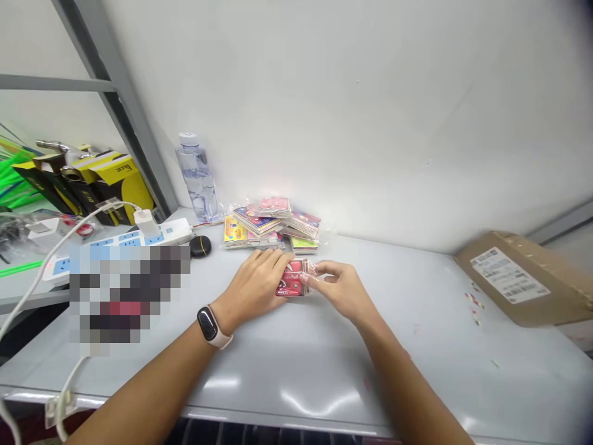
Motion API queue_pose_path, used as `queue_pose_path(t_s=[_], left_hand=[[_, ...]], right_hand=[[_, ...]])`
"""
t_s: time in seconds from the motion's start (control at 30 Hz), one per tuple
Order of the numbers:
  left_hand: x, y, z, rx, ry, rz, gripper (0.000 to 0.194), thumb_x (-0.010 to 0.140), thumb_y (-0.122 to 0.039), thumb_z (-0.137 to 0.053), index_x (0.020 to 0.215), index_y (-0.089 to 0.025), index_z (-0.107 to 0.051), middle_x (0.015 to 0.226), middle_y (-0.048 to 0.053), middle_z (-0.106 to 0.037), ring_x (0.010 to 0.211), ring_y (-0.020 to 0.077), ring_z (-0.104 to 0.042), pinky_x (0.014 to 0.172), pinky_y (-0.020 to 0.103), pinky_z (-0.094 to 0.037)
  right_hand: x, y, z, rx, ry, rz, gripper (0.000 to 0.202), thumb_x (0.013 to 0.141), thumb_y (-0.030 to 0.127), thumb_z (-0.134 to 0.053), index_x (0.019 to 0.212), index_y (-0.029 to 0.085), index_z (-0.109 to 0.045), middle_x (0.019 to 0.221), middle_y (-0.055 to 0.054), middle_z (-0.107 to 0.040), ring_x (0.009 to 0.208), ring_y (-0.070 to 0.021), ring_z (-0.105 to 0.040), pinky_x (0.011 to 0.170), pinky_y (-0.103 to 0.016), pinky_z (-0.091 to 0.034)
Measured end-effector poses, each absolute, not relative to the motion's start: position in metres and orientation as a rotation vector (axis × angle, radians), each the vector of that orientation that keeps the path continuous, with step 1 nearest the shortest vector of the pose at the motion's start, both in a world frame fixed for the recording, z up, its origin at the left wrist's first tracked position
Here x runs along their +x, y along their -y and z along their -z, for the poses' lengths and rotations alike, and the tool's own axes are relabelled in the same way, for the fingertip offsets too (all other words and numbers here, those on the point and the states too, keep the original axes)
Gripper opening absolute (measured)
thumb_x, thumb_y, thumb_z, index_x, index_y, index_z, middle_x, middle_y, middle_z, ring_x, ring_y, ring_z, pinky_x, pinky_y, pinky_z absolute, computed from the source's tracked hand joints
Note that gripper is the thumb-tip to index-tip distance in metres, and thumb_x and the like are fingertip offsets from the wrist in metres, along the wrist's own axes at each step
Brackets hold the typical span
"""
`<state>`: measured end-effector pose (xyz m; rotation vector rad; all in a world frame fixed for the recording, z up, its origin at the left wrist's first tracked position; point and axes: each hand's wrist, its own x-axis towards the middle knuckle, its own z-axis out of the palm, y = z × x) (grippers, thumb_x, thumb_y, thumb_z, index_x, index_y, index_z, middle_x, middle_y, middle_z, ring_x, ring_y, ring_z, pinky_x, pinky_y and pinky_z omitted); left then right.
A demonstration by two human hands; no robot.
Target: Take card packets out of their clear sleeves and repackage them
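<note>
My left hand and my right hand meet at the middle of the grey table. Between them they hold a small red card pack in clear wrapping, low over the tabletop. The left hand covers the pack's left side, and the right hand's fingertips pinch its right edge. A smart band sits on my left wrist. Just behind the hands lies a heap of colourful card packs in plastic sleeves against the wall.
A clear water bottle stands at the back left. A white power strip with cables, a black round object and yellow boxes lie left. A cardboard box sits at the right.
</note>
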<state>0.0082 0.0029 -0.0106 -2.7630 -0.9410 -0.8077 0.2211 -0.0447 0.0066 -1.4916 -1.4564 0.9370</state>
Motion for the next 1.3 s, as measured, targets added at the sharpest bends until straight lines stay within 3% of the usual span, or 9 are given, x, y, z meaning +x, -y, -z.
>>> queue_pose_path(t_s=[0.23,0.63,0.8,0.93,1.13,1.3], left_hand=[[0.010,-0.002,0.010,-2.755,0.943,0.854,0.049,0.091,-0.036,-0.073,0.132,-0.014,-0.056,0.121,0.014,-0.071,0.107,0.0322,-0.067,0.089,0.043,-0.049],[0.012,-0.001,0.011,-2.760,0.953,0.838,0.051,0.092,-0.036,-0.072,0.134,-0.014,-0.055,0.122,0.015,-0.071,0.107,0.0326,-0.067,0.089,0.045,-0.050],[0.003,-0.008,0.009,-2.743,1.046,0.814,0.054,0.086,-0.025,-0.073,0.135,-0.015,-0.053,0.127,0.016,-0.070,0.116,0.0357,-0.066,0.095,0.048,-0.051],[-0.006,-0.014,0.009,-2.710,1.150,0.821,0.063,0.084,-0.026,-0.076,0.140,-0.017,-0.050,0.136,0.018,-0.066,0.127,0.0383,-0.062,0.105,0.052,-0.049],[-0.005,-0.013,0.010,-2.700,1.250,0.819,0.063,0.083,-0.030,-0.077,0.138,-0.013,-0.052,0.131,0.019,-0.067,0.123,0.0393,-0.064,0.104,0.054,-0.051],[-0.005,-0.014,0.011,-2.665,1.313,0.787,0.065,0.082,-0.029,-0.079,0.138,-0.012,-0.052,0.133,0.020,-0.067,0.124,0.0396,-0.064,0.104,0.053,-0.052]], right_hand=[[0.229,0.046,-0.013,-1.555,1.476,-0.933,0.043,0.072,0.059,-0.086,0.081,0.018,-0.076,0.073,-0.004,-0.069,0.061,-0.0172,-0.057,0.054,-0.028,-0.043],[0.228,0.043,-0.009,-1.469,1.483,-0.978,0.045,0.072,0.061,-0.085,0.085,0.019,-0.079,0.080,-0.006,-0.075,0.066,-0.0189,-0.061,0.057,-0.029,-0.046],[0.242,0.045,-0.023,-1.488,1.358,-1.024,0.044,0.071,0.059,-0.087,0.085,0.019,-0.079,0.070,-0.003,-0.070,0.052,-0.0121,-0.044,0.048,-0.028,-0.033],[0.262,0.045,-0.030,-1.457,1.131,-0.972,0.041,0.071,0.055,-0.088,0.080,0.020,-0.069,0.058,0.002,-0.058,0.049,-0.0097,-0.036,0.047,-0.027,-0.026],[0.295,0.042,-0.033,-1.243,0.919,-0.932,0.040,0.070,0.051,-0.087,0.072,0.022,-0.060,0.065,0.000,-0.057,0.056,-0.0126,-0.045,0.045,-0.026,-0.024],[0.278,0.049,-0.032,-1.300,1.274,-1.308,0.040,0.069,0.052,-0.087,0.077,0.020,-0.063,0.061,0.001,-0.060,0.053,-0.0134,-0.048,0.048,-0.026,-0.031]])
